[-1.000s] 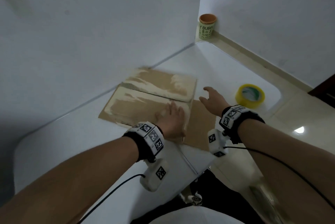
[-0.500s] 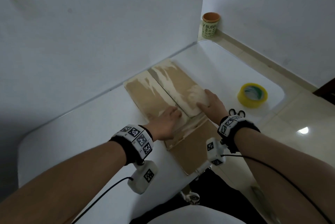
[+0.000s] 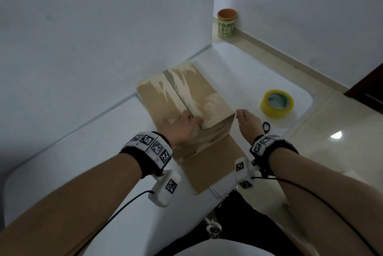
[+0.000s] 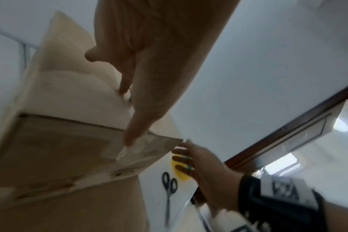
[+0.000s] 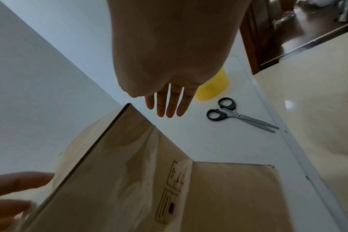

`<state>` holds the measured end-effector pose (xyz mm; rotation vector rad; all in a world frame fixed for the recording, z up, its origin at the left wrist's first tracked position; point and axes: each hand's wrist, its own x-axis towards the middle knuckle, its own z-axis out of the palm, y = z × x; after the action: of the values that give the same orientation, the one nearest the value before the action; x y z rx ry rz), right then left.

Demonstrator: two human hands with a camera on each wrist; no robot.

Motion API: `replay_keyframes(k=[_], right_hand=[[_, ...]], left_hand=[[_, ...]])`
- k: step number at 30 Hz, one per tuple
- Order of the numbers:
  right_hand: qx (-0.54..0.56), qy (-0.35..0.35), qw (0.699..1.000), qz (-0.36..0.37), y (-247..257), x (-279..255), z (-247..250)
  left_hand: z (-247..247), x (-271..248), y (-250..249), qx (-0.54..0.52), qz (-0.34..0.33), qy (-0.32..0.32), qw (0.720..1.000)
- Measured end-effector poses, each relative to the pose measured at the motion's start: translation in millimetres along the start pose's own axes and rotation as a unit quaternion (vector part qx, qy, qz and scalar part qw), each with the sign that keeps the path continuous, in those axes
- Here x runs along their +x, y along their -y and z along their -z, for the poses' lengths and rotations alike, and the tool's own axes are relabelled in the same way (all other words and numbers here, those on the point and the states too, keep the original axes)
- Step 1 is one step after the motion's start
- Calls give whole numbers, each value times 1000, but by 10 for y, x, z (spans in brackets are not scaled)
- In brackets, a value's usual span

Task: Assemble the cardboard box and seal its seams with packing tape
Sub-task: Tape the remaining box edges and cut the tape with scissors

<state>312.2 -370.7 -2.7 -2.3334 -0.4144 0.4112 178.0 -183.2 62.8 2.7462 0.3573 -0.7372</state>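
Nearby, scissors (image 5: 236,114) & tape roll (image 3: 276,103) beside box (image 3: 186,98), cup (image 3: 226,23) far corner

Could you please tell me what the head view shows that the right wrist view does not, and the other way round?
Only the head view shows the green cup with an orange rim in the far corner, both wrist bands, and the left hand pressing its fingers on top of the cardboard box.

Only the right wrist view shows the whole scissors, blades included, and the printed marks on the box's side.

Both show the box, the yellow tape roll, the white table and the open right hand beside the box's corner.
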Motion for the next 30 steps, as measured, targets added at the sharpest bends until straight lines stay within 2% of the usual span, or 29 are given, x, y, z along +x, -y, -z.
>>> replay_keyframes(k=[3, 6, 11, 13, 15, 20, 23, 26, 30], right_hand=[[-16, -37, 998, -51, -164, 162, 144], [-42, -33, 993, -106, -382, 358, 361], [-181, -4, 974, -135, -738, 632, 634], [-193, 0, 969, -153, -866, 717, 679], [-219, 10, 962, -166, -954, 825, 717], [-310, 84, 931, -171, -1015, 1095, 800], [-361, 90, 915, -157, -1111, 1188, 827], [-307, 73, 939, -135, -1085, 1242, 835], [-96, 9, 989, -114, -631, 1402, 840]], left_hand=[[267, 191, -130, -77, 20, -51, 996], [542, 443, -167, -183, 17, -96, 978], [816, 915, -237, -393, 35, -121, 911], [902, 1102, -334, -422, 33, -120, 898], [964, 1282, -441, -427, 24, -110, 897], [1033, 1635, -631, -443, 4, -80, 893], [1038, 1746, -663, -468, 2, -69, 881], [1012, 1784, -651, -488, 0, -63, 871], [959, 1761, -582, -496, 4, -81, 864]])
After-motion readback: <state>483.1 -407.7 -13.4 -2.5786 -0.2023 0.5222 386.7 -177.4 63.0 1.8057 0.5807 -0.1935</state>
